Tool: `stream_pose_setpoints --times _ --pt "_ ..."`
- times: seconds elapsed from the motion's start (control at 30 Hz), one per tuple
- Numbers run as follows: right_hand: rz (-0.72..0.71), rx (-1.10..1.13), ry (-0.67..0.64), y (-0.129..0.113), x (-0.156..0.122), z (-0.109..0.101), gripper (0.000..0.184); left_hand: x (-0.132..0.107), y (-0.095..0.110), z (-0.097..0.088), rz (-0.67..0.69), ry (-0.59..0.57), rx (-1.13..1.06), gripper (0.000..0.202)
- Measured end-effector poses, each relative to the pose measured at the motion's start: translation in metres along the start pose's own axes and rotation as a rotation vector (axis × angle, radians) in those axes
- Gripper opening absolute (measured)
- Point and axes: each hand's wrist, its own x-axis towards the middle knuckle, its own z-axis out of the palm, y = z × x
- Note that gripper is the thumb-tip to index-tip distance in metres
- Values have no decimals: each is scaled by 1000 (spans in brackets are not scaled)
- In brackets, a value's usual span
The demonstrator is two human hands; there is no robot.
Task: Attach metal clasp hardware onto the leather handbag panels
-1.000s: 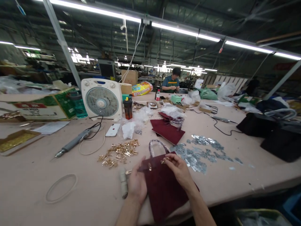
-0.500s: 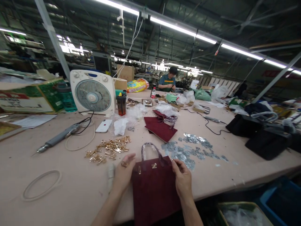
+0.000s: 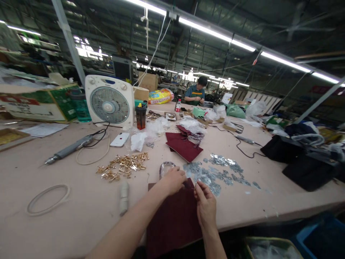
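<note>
A maroon handbag [image 3: 172,223] lies at the table's front edge, with a loop handle [image 3: 164,166] wrapped in clear film. My left hand [image 3: 174,180] reaches across the bag's top near the handle, its fingers curled down and bunched; what they hold is hidden. At the top right corner, my right hand [image 3: 206,203] pinches the bag's edge between thumb and fingers, and a small bright spot shows at the fingertips. Gold-coloured metal fittings [image 3: 122,166] are heaped to the left. Flat silvery metal plates [image 3: 207,178] are spread out to the right.
Maroon pieces [image 3: 184,145] lie behind the bag. On the left are a box fan [image 3: 110,104], a phone [image 3: 120,139], a grey electric screwdriver [image 3: 68,148], a pale roll [image 3: 124,198] and a ring [image 3: 48,199]. Black bags [image 3: 309,169] stand right; a person [image 3: 195,94] sits opposite.
My left hand has moved right, from the bag's left top corner across its front to the handle's right end. The right hand stays at the right corner. The view has shifted slightly.
</note>
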Motion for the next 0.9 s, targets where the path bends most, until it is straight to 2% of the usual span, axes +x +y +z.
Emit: stream_pose_setpoints --times 0.13,0.23,0.37,0.47,0.53,0.63,0.73,0.9 --pt "-54 -114 30 3 -2 -3 43 22 -8 6 -1 -53 43 38" --pt "-63 -189 -52 2 -4 0 41 35 -6 6 -39 -116 113 43" --pt "-94 -288 -152 0 -6 8 38 42 4 6 -135 -185 236 28" --pt "-119 -313 -163 0 -5 10 37 45 11 8 -193 -192 288 8" --pt "-113 -317 -172 2 -3 10 37 46 14 10 -226 -195 295 6" --pt "-116 -349 -203 4 -2 9 37 50 18 15 -268 -198 275 9" --pt "-183 -453 -223 5 -2 11 35 54 23 25 -298 -190 230 17" --pt "-238 -546 -84 0 5 11 35 54 26 38 -314 -179 101 45"
